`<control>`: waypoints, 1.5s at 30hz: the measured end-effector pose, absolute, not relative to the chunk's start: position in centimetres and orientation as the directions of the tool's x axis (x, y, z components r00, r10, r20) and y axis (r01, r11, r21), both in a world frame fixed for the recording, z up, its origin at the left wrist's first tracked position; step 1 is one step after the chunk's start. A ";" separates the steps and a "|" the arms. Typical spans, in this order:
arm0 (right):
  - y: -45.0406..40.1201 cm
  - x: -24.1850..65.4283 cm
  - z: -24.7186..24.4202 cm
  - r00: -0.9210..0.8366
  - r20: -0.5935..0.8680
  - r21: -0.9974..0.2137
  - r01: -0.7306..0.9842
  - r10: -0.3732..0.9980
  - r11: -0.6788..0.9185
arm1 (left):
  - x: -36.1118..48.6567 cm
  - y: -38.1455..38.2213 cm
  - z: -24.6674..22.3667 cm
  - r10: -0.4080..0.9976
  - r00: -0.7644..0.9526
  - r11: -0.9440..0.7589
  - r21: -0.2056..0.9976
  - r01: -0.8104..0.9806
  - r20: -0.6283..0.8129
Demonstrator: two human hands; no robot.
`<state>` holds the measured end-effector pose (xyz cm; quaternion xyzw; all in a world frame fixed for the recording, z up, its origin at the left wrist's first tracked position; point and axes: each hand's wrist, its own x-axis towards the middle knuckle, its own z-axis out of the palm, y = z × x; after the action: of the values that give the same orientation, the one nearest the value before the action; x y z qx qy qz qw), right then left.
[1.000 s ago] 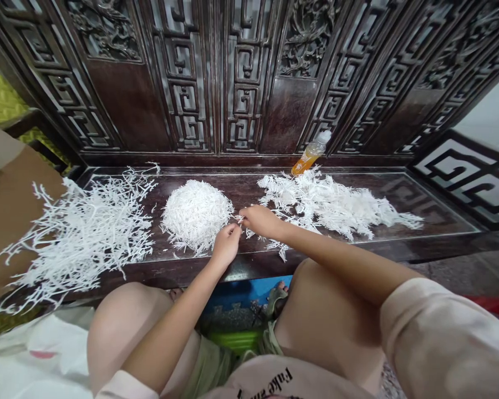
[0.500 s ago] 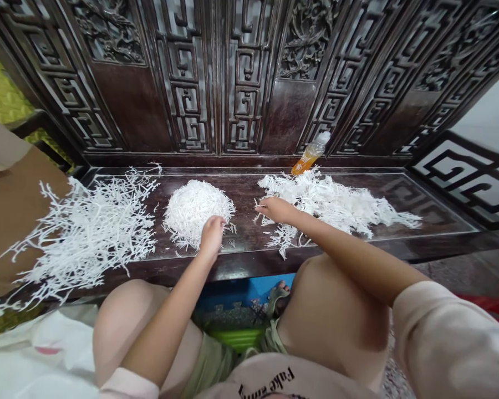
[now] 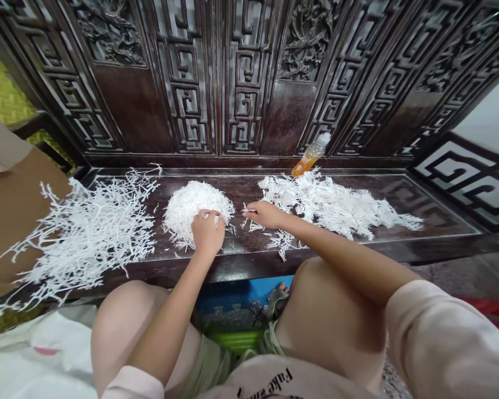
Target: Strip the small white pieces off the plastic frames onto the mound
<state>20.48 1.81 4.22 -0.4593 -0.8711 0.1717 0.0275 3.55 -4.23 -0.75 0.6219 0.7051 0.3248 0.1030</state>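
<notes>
My left hand point(image 3: 208, 230) is over the near right side of a round heap of short white pieces point(image 3: 191, 206). Its fingers are curled together, and a bit of white shows at them; what exactly they hold I cannot make out. My right hand point(image 3: 266, 214) pinches a small white branched piece point(image 3: 251, 224), which sticks out past the fingertips above the dark wood. Behind that hand spreads a pile of white branched pieces point(image 3: 336, 204). On the left lies a large tangle of long white branching stems point(image 3: 93, 227).
All the piles lie on a dark wooden bench point(image 3: 241, 252) with a carved lattice back point(image 3: 216, 83). A bottle of orange drink point(image 3: 310, 156) leans behind the right pile. Brown cardboard point(image 3: 20, 216) and a white bag point(image 3: 41, 349) are at the left.
My left hand has moved up and slightly left, onto the edge of the round heap. My right hand has shifted left, away from the right pile, with the white branched piece.
</notes>
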 end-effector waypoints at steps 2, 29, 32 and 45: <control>1.7 20.2 4.2 -0.594 -0.097 -0.356 0.770 0.799 0.529 | 4.3 -4.6 -0.6 0.983 -0.012 -0.121 0.691 0.712 0.185; 4.1 23.7 3.9 -0.387 -0.137 -0.286 0.897 0.912 0.338 | 0.4 -2.3 -0.6 0.923 -0.376 0.166 0.790 0.591 0.087; 3.1 22.1 3.8 -0.474 -0.236 -0.533 0.793 0.848 0.295 | 0.4 -2.5 -0.4 0.892 -0.412 0.137 0.757 0.639 0.186; 1.6 20.0 4.2 -0.622 -0.232 -0.866 0.482 0.747 0.132 | 5.6 -4.8 -1.0 0.988 0.116 0.079 0.985 0.155 -0.097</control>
<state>20.00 1.64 4.20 -0.4146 -0.7410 0.5120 0.1298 5.62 -4.78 -0.96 0.5435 0.5262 0.4064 0.5124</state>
